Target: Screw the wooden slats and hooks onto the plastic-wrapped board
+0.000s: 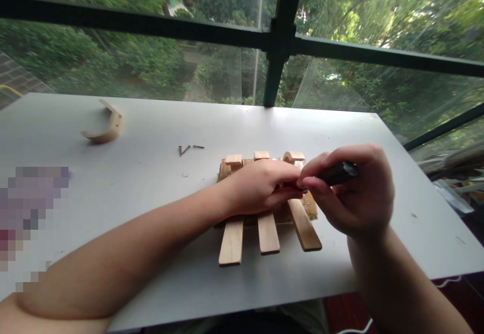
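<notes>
My right hand [359,193] is closed around the black handle of a screwdriver [340,173], held aslant with its tip end toward my left hand. My left hand [264,183] reaches across a rough brown wooden board [310,207], its fingers pinched together at the screwdriver's front end. Whatever those fingers pinch is hidden. Three pale wooden hooks lie across the board: a left hook [231,243], a middle hook [268,233] and a right hook [305,228]. Their straight ends stick out toward me and their curved ends show at the far side. Both hands are over the right hook.
The board rests on a white table [151,183]. Several loose screws [184,150] lie beyond it to the left. Another curved wooden hook [112,125] with two holes lies at the back left. A dark-framed window [278,47] stands behind the table. A blurred-out patch covers the left edge.
</notes>
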{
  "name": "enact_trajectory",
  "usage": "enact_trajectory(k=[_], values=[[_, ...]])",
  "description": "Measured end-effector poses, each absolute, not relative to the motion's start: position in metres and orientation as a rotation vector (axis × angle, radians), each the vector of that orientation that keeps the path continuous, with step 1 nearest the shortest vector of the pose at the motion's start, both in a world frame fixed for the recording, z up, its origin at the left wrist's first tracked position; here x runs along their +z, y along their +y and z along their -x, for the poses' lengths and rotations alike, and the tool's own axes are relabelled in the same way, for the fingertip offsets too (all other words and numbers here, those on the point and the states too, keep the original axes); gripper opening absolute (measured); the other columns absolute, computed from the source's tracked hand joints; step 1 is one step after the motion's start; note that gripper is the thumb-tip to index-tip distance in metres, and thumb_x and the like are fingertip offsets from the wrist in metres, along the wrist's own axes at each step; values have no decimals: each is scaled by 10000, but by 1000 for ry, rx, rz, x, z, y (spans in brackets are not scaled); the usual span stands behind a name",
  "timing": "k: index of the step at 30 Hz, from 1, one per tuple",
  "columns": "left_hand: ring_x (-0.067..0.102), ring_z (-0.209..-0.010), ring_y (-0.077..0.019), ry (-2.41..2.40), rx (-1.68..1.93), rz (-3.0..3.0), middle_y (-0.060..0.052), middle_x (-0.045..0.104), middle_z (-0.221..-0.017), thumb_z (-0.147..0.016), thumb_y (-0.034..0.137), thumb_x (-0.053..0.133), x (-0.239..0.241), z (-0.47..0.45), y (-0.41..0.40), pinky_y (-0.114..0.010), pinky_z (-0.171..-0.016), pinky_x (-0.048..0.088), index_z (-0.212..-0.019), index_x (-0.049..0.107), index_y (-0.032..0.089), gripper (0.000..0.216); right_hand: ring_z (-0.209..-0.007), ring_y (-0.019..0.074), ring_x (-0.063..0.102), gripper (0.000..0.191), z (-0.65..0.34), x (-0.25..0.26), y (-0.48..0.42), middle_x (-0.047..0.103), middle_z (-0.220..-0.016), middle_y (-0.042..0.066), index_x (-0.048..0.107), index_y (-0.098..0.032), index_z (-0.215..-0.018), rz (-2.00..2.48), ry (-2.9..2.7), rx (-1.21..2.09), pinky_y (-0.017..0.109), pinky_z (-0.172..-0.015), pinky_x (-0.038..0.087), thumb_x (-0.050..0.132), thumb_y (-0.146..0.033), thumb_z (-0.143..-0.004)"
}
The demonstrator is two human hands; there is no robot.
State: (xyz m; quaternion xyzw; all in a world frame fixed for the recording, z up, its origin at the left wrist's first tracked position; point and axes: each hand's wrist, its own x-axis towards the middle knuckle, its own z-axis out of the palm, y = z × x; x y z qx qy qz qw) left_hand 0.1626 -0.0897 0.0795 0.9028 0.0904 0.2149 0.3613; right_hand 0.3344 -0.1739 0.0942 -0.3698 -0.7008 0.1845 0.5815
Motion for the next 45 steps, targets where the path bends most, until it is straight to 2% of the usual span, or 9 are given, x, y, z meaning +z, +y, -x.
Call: enact_trajectory(k=[3, 5, 11, 18, 24, 28, 36, 41, 45], values=[[624, -925, -169, 240, 553, -2352, -46, 687, -972, -956, 247, 515, 80, -163, -90, -272, -836, 458, -987, 634, 162, 150, -674, 178, 625, 553, -337, 96, -175, 688, -888, 58, 517, -222, -1247, 751, -1674, 469, 308, -511, 501, 660, -54, -740], [623, -886, -157, 240, 596, -2369, -38, 685, -938, -947, 245, 534, 79, -163, -90, -259, -811, 454, -943, 624, 159, 124, -717, 183, 642, 552, -337, 97, -175, 699, -960, 84, 529, -217, -1306, 702, -1678, 444, 295, -492, 491, 595, -61, -780], [596, -770, -130, 221, 679, -2418, -14, 655, -823, -933, 223, 546, 78, -163, -90, -231, -717, 436, -845, 600, 160, 121, -757, 180, 641, 538, -337, 99, -172, 695, -934, 83, 617, -160, -1275, 655, -1783, 401, 346, -636, 556, 552, 17, -770], [605, -816, -142, 217, 621, -2445, -36, 670, -890, -964, 240, 474, 80, -161, -90, -248, -751, 444, -937, 629, 158, 178, -739, 207, 636, 458, -337, 102, -170, 692, -886, 91, 670, -155, -1162, 700, -1771, 374, 354, -563, 505, 604, 32, -750], [615, -805, -116, 197, 626, -2364, -11, 689, -887, -952, 214, 501, 80, -161, -89, -220, -742, 436, -928, 629, 168, 137, -618, 133, 580, 438, -338, 101, -171, 681, -858, 58, 665, -178, -1118, 793, -1695, 349, 283, -492, 476, 672, 22, -728], [614, -827, -112, 191, 623, -2345, -8, 694, -917, -954, 199, 498, 80, -161, -90, -215, -758, 434, -943, 621, 170, 126, -611, 126, 570, 391, -337, 101, -172, 668, -839, 52, 661, -174, -1071, 813, -1676, 352, 267, -461, 451, 686, 12, -728], [585, -733, -114, 233, 596, -2386, -1, 657, -810, -922, 261, 564, 78, -161, -89, -224, -686, 429, -905, 630, 169, 114, -675, 180, 598, 339, -330, 102, -173, 634, -794, 54, 663, -172, -1028, 813, -1699, 291, 322, -504, 435, 685, 4, -739], [620, -776, -132, 238, 580, -2408, -9, 679, -844, -921, 265, 570, 76, -161, -89, -240, -718, 449, -914, 650, 178, 118, -731, 196, 637, 489, -331, 100, -177, 667, -878, 62, 647, -186, -1180, 790, -1756, 292, 346, -568, 508, 673, 11, -733], [639, -815, -142, 214, 599, -2435, -23, 703, -902, -937, 255, 542, 76, -161, -88, -253, -752, 459, -948, 670, 186, 146, -886, 218, 681, 547, -333, 99, -179, 699, -1075, 100, 569, -178, -1336, 755, -1762, 408, 361, -674, 574, 502, 2, -825]])
